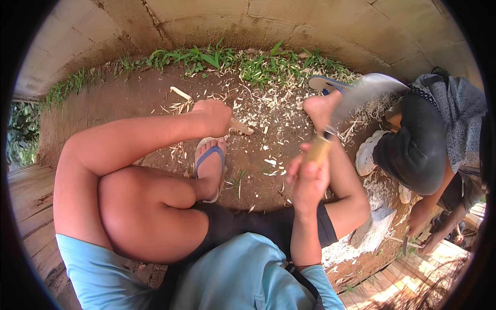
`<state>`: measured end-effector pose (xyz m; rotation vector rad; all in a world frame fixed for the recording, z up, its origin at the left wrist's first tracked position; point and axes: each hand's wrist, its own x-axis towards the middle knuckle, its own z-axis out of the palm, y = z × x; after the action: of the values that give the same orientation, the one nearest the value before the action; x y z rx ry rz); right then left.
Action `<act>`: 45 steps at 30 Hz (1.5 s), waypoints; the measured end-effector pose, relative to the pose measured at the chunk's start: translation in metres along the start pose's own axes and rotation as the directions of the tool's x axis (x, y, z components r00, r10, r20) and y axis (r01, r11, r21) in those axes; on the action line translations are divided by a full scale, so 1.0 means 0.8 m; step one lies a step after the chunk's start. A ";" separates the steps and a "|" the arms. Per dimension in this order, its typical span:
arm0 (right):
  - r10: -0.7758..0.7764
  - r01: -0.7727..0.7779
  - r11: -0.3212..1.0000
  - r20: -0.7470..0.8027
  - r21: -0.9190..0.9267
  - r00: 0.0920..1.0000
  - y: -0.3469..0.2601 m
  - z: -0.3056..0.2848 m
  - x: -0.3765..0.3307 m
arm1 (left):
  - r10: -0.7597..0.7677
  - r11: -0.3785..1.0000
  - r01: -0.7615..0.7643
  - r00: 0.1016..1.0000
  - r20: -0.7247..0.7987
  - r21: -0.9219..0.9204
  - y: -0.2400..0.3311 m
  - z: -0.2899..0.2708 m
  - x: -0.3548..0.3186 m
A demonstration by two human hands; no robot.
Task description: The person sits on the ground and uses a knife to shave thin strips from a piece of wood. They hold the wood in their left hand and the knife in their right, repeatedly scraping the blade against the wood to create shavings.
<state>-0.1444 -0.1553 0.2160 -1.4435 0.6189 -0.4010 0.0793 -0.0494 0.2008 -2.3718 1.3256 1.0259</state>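
My left hand (213, 118) is closed around a short wooden stick, whose blunt end (241, 126) sticks out on the right above my sandalled left foot. A pale strip of wood (181, 93) shows beyond the fist, roughly in line; whether it is the same stick I cannot tell. Raised in front of my right knee, my right hand (311, 175) grips a large knife by its yellowish wooden handle (319, 149). The broad, curved blade (369, 93) points up and to the right, smeared by motion. Blade and stick are well apart.
Pale wood shavings (268, 116) litter the brown dirt. Grass (212, 58) grows along the base of a block wall (289, 20). A person in dark trousers (416, 139) sits close on the right, holding a knife (404, 245) and a thin stick. Wooden boards (31, 206) lie at left.
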 end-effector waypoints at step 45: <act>0.497 -0.255 0.501 0.033 -0.827 0.867 0.214 0.014 0.025 | 0.030 0.998 -0.031 1.000 0.004 0.050 -0.022 0.009 0.008</act>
<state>-0.1406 -0.1406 0.0437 -2.1093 0.9369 0.5343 0.0927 -0.0399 0.1895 -2.3196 1.3739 0.9930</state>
